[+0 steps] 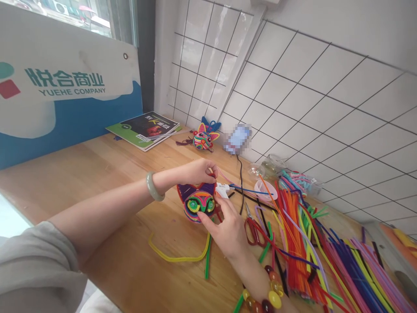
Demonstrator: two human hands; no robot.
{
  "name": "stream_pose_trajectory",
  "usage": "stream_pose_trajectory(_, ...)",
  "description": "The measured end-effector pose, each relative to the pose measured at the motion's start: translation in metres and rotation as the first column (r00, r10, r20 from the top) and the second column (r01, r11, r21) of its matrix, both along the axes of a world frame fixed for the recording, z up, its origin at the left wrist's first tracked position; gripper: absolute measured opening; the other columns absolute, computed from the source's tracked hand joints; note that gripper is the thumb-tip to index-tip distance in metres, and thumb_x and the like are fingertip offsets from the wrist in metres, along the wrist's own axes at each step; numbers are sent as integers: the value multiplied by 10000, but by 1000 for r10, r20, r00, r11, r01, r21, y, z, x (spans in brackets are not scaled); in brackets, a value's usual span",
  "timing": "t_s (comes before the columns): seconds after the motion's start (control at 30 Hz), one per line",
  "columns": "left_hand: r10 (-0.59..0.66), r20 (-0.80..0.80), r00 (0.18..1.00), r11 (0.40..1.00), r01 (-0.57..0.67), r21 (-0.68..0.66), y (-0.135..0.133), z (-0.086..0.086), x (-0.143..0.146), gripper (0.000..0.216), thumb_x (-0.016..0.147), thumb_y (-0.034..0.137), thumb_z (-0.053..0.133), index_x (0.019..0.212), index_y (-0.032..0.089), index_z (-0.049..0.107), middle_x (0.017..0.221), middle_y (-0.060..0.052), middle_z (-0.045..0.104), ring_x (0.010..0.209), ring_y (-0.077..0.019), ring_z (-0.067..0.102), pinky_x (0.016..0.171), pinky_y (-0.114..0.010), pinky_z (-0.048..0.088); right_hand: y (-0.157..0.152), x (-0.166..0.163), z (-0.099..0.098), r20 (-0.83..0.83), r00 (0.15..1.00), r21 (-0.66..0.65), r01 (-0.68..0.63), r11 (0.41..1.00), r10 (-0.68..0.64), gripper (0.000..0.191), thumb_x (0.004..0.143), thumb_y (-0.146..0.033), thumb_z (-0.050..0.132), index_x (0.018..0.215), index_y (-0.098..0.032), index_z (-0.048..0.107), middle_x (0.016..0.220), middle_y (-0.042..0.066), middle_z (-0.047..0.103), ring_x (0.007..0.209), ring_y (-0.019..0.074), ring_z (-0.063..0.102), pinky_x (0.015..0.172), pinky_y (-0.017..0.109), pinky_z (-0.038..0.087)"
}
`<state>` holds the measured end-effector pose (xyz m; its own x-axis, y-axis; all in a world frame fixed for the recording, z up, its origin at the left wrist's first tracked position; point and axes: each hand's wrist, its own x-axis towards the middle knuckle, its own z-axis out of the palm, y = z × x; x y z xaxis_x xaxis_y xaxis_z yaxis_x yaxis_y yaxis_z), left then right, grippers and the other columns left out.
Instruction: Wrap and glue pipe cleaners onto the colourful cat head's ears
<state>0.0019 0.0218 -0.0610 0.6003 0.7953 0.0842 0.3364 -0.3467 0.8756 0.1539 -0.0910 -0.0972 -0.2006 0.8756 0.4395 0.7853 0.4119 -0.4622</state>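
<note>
On the wooden table (97, 174), the left hand (195, 171) pinches the mask (197, 202) top; the right hand (228, 228) grips its near edge. A slipping pinch could let a wound strand spring loose.

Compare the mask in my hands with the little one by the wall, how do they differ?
The mask in your hands is larger, mostly dark purple, and gripped by your left hand and right hand; the little mask looks pinker, and lies untouched on the table by the wall. Both are colourful animal faces with pointed ears and ringed eyes.
</note>
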Motion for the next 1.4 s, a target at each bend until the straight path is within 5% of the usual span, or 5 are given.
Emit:
stream_pose_trajectory(0.93,17,-23,1000,998,-15,58,4,-4,-1,162,664,251,548,789,150,560,642,7,629,537,-102,553,470,-176,393,1,-3,-6,-60,998,-2,3,1000,-3,480,736,-392,607,1145,-153,533,1149,125,584,1099,254,528,931,402,444)
stream_pose_trajectory(1.4,4,-26,1000,1000,-5,-14,1,1,-2,207,684,305,561,830,158,558,674,-1,623,507,-92,503,440,-174,356,1,-2,-7,-57,998,-2,3,1000,-3,492,733,-384,611,1161,-160,519,1166,118,571,1128,250,507,945,393,437)
